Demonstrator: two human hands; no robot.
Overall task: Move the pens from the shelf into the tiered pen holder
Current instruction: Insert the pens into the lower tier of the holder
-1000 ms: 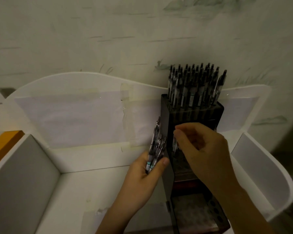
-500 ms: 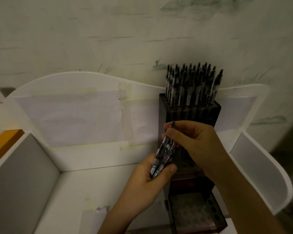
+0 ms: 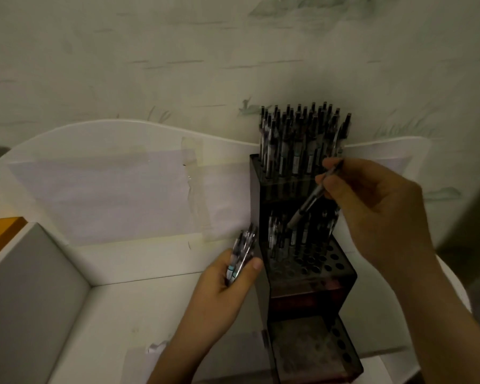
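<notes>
**Pens in transfer, middle tier part filled**

Setting: white shelf (image 3: 117, 309) with raised sides, against a pale patterned wall (image 3: 178, 51).

Nearest: left hand (image 3: 219, 289), fingers curled round a small bundle of pens (image 3: 241, 253), just left of the tiered pen holder (image 3: 311, 284).

Beyond, to its right: right hand (image 3: 372, 209), fingertips pinching a single pen (image 3: 308, 206) by its upper end, tip angled down over the middle tier.

Handling, judged: pens light, stiff, smooth-barrelled and liable to slip; best held near the top, so the tip can be steered into a hole.

Contents: lowest tier shows only open holes; middle tier, several pens at the back, front holes free; top tier, beyond both hands, densely packed.
</notes>
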